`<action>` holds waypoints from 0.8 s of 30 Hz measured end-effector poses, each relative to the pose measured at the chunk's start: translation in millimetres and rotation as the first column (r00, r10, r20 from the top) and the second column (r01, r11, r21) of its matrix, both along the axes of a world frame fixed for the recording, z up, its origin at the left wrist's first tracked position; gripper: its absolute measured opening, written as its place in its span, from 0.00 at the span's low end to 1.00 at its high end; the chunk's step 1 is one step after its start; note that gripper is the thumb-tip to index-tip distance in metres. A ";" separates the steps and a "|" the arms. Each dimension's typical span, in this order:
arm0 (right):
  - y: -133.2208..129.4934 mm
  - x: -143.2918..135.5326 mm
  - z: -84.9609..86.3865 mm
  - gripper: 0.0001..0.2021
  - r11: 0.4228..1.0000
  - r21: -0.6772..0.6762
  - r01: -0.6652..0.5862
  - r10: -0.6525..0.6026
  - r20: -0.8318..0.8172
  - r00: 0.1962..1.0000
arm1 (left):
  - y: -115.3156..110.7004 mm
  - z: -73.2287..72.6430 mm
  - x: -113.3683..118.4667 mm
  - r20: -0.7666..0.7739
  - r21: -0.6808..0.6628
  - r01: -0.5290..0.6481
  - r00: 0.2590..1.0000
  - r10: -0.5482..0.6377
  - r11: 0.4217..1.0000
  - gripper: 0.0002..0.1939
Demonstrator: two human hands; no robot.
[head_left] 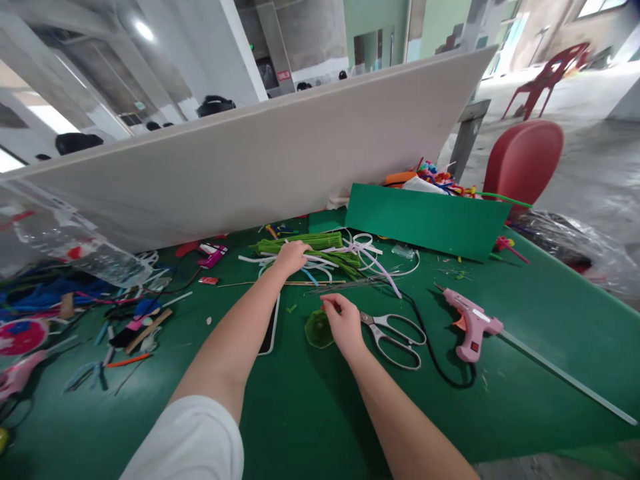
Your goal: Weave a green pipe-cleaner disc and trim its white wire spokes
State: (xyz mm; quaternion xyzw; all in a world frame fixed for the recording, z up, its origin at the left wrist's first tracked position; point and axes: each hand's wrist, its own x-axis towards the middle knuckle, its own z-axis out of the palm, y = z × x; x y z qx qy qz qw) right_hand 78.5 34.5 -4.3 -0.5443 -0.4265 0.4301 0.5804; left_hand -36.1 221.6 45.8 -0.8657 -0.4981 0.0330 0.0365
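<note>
— Green felt covers the whole counter (525, 313), with a white board leaning along the far side and a red chair (523, 160) beyond the right corner. Where are the hands?

— Left hand (291, 257) is out at the far middle, palm down on the bundle of green pipe cleaners (310, 245), fingers curled over the stems. I judge that grip narrow and closing on a few stems, though the fingertips are hidden, so I can't tell how many it has.

— And the other?

— Right hand (345, 323) sits nearer, pinching the rim of a small translucent green cup (319, 329) that lies on the felt just left of it. Grip is tight, thumb and forefinger together on the edge.

— What's close by?

— Scissors (395, 333) touch the right hand's far side, blades pointing at it. A pink glue gun (470, 323) lies further right with its black cord looping near. A phone (270, 327) lies under the left forearm. White strips (360, 250) tangle with the green bundle.

— How would you handle the pull from that bundle?

— I'd say separate one stem at its end before lifting, because the white strips are woven through and would drag. Keeping the cup pinned flat seems wise, and the wrist clear of the scissor tips.
</note>
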 end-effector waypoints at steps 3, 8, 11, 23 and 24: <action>-0.1 0.9 1.2 0.11 1.000 -0.012 -0.015 0.014 -0.002 1.000 | 14.3 16.6 -1.7 0.020 -0.040 -0.028 0.999 0.028 0.999 0.18; -0.4 2.1 2.3 0.11 0.998 -0.032 -0.046 0.046 0.006 0.999 | 31.5 48.4 -3.5 0.064 -0.088 -0.038 0.997 0.044 0.995 0.15; -0.3 1.3 0.9 0.11 0.997 -0.051 -0.065 0.065 -0.008 0.998 | 38.8 63.5 -3.5 0.085 -0.082 -0.045 0.995 0.052 0.996 0.15; 0.3 -1.4 -6.8 0.11 0.989 -0.067 -0.129 0.131 0.034 0.991 | 36.6 40.8 5.2 -0.049 0.013 -0.027 0.998 0.027 1.000 0.12; 0.4 -1.6 -7.3 0.10 0.989 -0.065 -0.132 0.135 0.041 0.990 | 34.4 36.8 4.2 -0.065 0.028 -0.030 0.997 0.032 0.999 0.11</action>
